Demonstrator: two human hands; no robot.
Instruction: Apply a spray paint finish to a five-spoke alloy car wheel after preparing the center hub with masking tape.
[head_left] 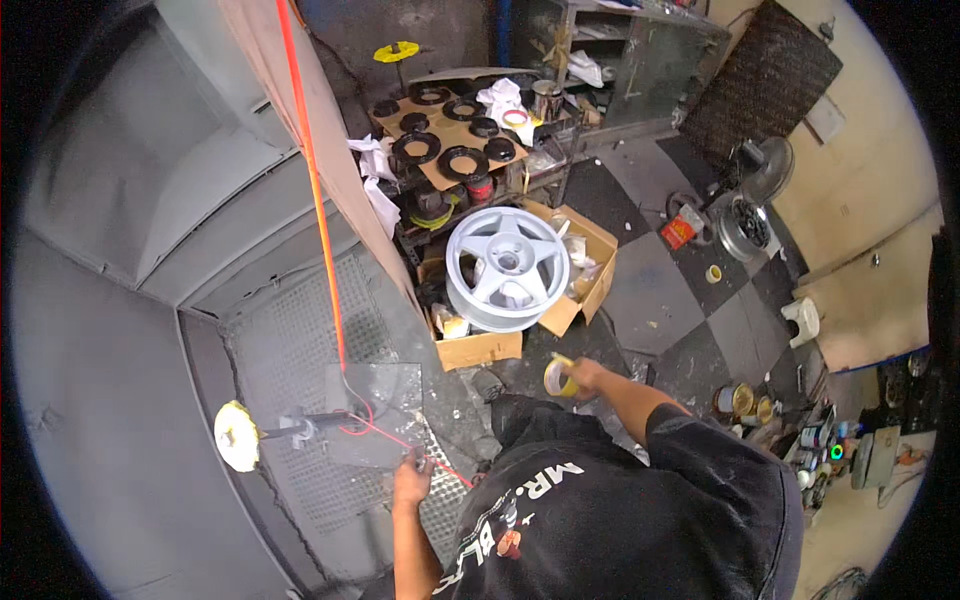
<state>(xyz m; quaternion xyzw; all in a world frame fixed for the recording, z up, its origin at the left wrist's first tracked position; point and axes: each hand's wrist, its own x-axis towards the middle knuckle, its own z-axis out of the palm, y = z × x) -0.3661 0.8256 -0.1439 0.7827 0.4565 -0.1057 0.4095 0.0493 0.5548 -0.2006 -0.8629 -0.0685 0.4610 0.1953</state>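
Note:
My right hand (585,377) grips a roll of yellow masking tape (558,378) by its side, just in front of the boxes. My left hand (411,480) hangs low at my left, its fingers loosely bent and a little apart, with no held thing visible. A thin red hose (395,436) passes close by its fingertips; whether they touch cannot be told. Ahead of me a light-grey five-spoke wheel rim (508,260) lies face up across open cardboard boxes (480,350), which hold plastic-wrapped and paper items.
Black rings and discs (462,163) lie on a cardboard-topped bench beyond the rim. A stand with a yellow-covered disc (238,436) is at the left. An orange hose (322,210) hangs down. At right are a fan (765,165), a white stool (801,322) and several cans (740,400).

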